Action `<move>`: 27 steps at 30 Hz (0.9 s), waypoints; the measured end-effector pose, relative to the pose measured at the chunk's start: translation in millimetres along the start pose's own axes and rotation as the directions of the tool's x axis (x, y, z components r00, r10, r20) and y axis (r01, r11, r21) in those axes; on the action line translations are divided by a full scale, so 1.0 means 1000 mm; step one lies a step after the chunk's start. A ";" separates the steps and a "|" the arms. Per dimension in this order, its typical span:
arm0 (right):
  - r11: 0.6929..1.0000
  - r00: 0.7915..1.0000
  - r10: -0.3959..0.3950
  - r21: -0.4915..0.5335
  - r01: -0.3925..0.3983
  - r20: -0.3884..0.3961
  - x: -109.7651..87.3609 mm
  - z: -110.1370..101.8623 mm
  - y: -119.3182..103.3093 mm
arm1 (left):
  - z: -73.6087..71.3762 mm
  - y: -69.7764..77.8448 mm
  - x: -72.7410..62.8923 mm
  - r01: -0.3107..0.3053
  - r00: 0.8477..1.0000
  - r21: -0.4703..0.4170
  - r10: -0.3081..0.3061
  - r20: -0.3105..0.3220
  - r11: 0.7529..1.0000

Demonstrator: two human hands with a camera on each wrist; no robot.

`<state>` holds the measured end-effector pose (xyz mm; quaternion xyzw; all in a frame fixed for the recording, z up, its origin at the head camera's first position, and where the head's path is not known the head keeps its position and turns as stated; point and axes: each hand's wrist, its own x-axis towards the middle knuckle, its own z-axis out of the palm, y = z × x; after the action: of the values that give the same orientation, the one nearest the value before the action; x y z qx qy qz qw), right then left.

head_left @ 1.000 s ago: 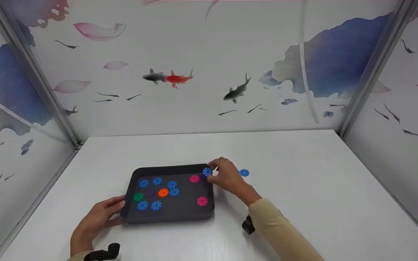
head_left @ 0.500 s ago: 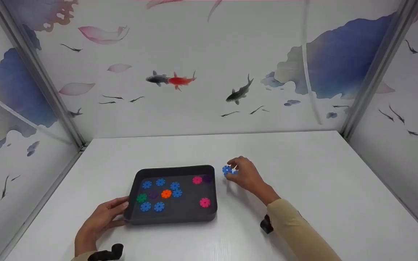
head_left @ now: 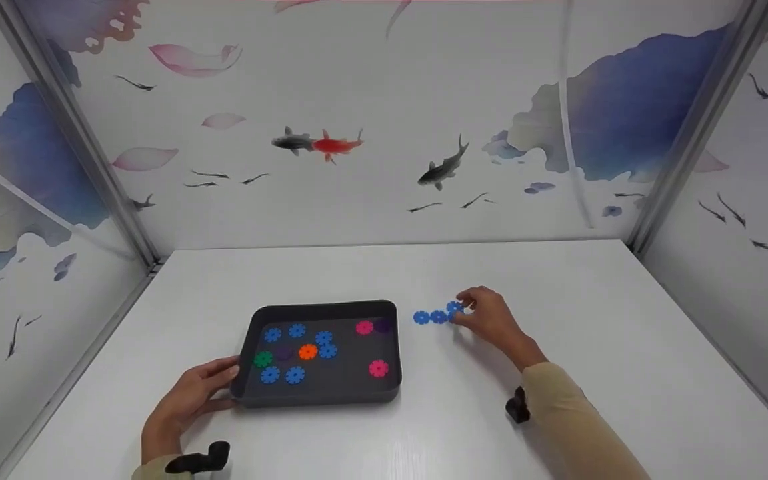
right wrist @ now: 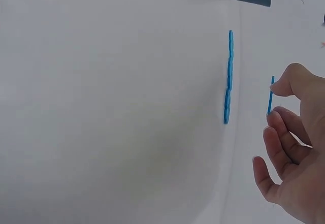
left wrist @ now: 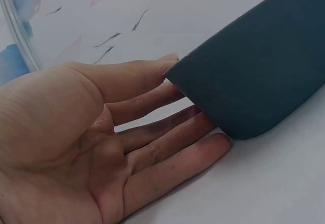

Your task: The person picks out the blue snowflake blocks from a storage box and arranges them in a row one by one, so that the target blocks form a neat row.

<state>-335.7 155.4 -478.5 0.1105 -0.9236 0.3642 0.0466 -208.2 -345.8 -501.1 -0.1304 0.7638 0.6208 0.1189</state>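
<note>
In the head view, my right hand (head_left: 494,321) pinches a blue notched plastic disc (head_left: 455,307) between thumb and fingers. The right wrist view shows this held disc (right wrist: 271,95) edge-on, apart from a row of three blue discs (right wrist: 229,74) on the table. Seen from above, the row (head_left: 438,317) runs left to right, its right end partly covered by the held disc and hand. At the left, my left hand (head_left: 191,399) touches the outer left side of a dark grey tray (head_left: 317,402). Its fingers lie rather straight along the tray's corner (left wrist: 249,76) in the left wrist view.
Inside the tray lie several blue discs (head_left: 295,375), a green one (head_left: 263,359), an orange one (head_left: 308,351), two pink ones (head_left: 379,368) and dark purple ones (head_left: 383,325). Printed panels (head_left: 384,220) enclose the white table (head_left: 544,267) at the back and sides.
My right hand has carried the blue disc from over the tray's right edge, rightward past the row, to the row's right end. My left hand stays at the tray.
</note>
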 end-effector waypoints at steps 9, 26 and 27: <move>0.998 0.997 0.047 -0.042 -0.045 0.064 0.002 -0.015 0.022 | 0.001 0.001 -0.001 0.000 1.000 -0.004 0.000 -0.003 1.000; 0.993 0.984 0.109 -0.062 -0.101 0.141 0.007 -0.016 0.028 | 0.002 0.002 -0.001 -0.002 1.000 0.001 0.002 -0.023 1.000; 0.992 0.982 0.119 -0.063 -0.110 0.146 0.008 -0.016 0.029 | 0.001 0.002 0.000 0.000 1.000 0.000 0.000 -0.024 1.000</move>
<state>-350.1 185.4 -485.0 0.0829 -0.9389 0.3316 -0.0409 -208.4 -344.0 -499.6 -0.1380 0.7652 0.6192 0.1096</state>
